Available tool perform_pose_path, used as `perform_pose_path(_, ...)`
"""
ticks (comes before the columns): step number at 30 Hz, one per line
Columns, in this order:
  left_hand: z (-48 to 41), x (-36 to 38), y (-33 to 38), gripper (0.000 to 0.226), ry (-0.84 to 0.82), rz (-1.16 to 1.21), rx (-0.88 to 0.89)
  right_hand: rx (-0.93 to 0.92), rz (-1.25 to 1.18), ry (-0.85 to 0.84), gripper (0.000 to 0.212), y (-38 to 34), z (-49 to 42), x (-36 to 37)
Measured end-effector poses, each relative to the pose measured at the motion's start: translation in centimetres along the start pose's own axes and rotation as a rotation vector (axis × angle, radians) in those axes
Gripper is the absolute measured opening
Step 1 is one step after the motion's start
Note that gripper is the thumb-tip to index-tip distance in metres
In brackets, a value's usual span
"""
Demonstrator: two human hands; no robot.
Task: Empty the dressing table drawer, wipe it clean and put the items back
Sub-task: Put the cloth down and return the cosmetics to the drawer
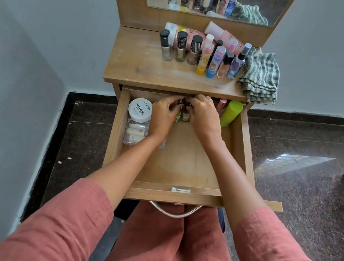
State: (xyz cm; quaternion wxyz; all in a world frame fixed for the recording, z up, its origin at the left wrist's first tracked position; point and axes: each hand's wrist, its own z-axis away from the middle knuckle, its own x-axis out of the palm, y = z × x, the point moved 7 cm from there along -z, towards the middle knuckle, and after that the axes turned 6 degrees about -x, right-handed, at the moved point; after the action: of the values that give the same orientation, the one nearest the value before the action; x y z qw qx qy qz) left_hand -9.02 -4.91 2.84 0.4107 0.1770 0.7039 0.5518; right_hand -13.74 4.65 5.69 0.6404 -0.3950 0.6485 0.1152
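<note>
Drawer [183, 168] of a dressing table [145, 67], pulled fully out over the lap, front half of its floor bare. On the tabletop above: a crowd of upright bottles [201, 53], well back from the edge, probably to stay clear of the work below. Beside them at the right end, a folded striped cloth [260, 76], likely parked within reach for wiping. Down in the drawer: a lime-green cylinder [232, 114] leaning in the far right corner, a white nail-polish-remover tub [140, 110] on a clear box [135, 132] against the left wall. Left hand [163, 115] and right hand [203, 117] side by side at the drawer's back, fingers curled and pinching the black caps of small polish bottles [183, 115], apparently several gripped together. Whether lifting out or setting back, impossible to tell.
</note>
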Motion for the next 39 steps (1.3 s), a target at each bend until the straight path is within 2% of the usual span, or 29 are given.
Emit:
perform_pose_path(12,0.4,-0.4,0.9,0.026,-0.001,-0.027,0.061,-0.014,-0.017,0.075,0.028,-0.5,0.6,-1.3)
perform_pose_path(19,1.1,-1.6,3.1,0.022,-0.025,-0.014,0.182,-0.013,-0.144,0.254,0.018,-0.5,1.0,-5.0)
perform_pose_path(26,-0.7,-2.1,9.3,0.025,0.018,0.026,0.359,-0.020,-0.251,0.476,0.015,-0.1,-1.1,-10.1)
perform_pose_path(31,-2.8,-1.5,12.7,0.032,0.048,-0.042,0.442,0.018,-0.136,0.466,0.035,-0.1,-3.3,-11.4)
perform_pose_path(39,-4.8,-0.1,12.8,0.028,0.027,-0.141,0.402,0.074,0.036,0.371,0.028,0.6,-4.5,-11.2)
